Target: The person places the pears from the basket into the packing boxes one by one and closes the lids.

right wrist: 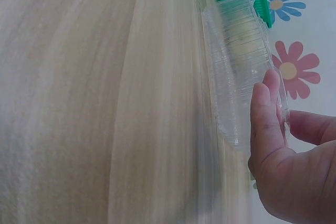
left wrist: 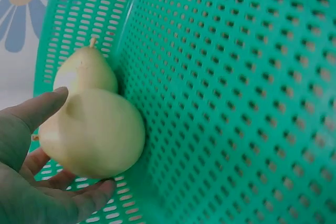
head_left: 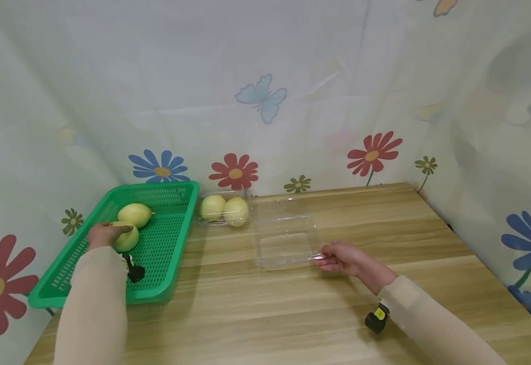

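Observation:
In the green basket, my left hand [head_left: 103, 235] curls round a pale yellow pear [left wrist: 100, 135], thumb on one side and fingers below it. A second pear [head_left: 135, 216] lies right beside it, its stem showing in the left wrist view. My right hand [head_left: 342, 258] pinches the near right corner of a clear plastic box [head_left: 286, 248] between thumb and fingers. This box stands open on the table, and I see nothing inside it. To its left, two more pears [head_left: 235, 211] sit side by side in clear plastic packaging.
The perforated green basket [head_left: 181, 248] stands at the left of the wooden table [head_left: 256, 314]. Behind the table hangs a flower-printed sheet [head_left: 302, 137], which also closes off both sides. Small black devices [head_left: 377, 319] are worn at both wrists.

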Available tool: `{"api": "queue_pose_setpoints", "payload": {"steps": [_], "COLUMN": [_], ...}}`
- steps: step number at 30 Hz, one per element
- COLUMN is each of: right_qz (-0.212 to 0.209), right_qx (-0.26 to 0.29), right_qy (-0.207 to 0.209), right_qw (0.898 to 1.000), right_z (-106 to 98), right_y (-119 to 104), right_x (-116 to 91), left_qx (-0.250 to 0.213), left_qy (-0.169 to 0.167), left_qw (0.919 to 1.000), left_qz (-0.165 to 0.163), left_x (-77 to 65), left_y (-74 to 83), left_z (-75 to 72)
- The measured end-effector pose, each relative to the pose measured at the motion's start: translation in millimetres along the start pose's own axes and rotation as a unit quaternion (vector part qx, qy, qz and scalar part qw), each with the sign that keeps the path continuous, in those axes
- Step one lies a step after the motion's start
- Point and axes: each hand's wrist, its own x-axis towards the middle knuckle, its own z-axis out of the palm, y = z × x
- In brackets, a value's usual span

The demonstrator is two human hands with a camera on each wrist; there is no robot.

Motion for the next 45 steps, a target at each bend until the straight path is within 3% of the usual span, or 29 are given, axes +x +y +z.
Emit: {"api": "queue_pose_setpoints", "payload": {"steps": [5,21,36,41,45], "right_qz": [0.002,-0.006,-0.003,-0.001,0.001], "right_qx": [0.003,0.007,0.006,0.002,0.000], "right_qy": [0.003,-0.006,0.000,0.004,0.007], "right_qw": [1.000,1.000,1.000,1.000,1.000], "right_z": [0,0,0,-1,0], "right_y": [1,0,0,0,0], "right_x": [1,1,-1,-1,-1], "left_qx": [-0.052,-0.107,-0.065,-0.058,-0.048], "left_qy": [0.018,0.058,0.009,-0.020,-0.062], "left_qw": [0.9984,0.9926,0.9978,0.9980,0.9960], "left_qz": [-0.005,-0.002,0.004,0.016,0.042], "left_x": [-2.3,3.6,11.5,13.9,16.9], "left_y": [-0.9,-4.0,-11.3,-11.2,-9.5], "left_z": [7.7,20.7,11.3,9.8,4.8]}}
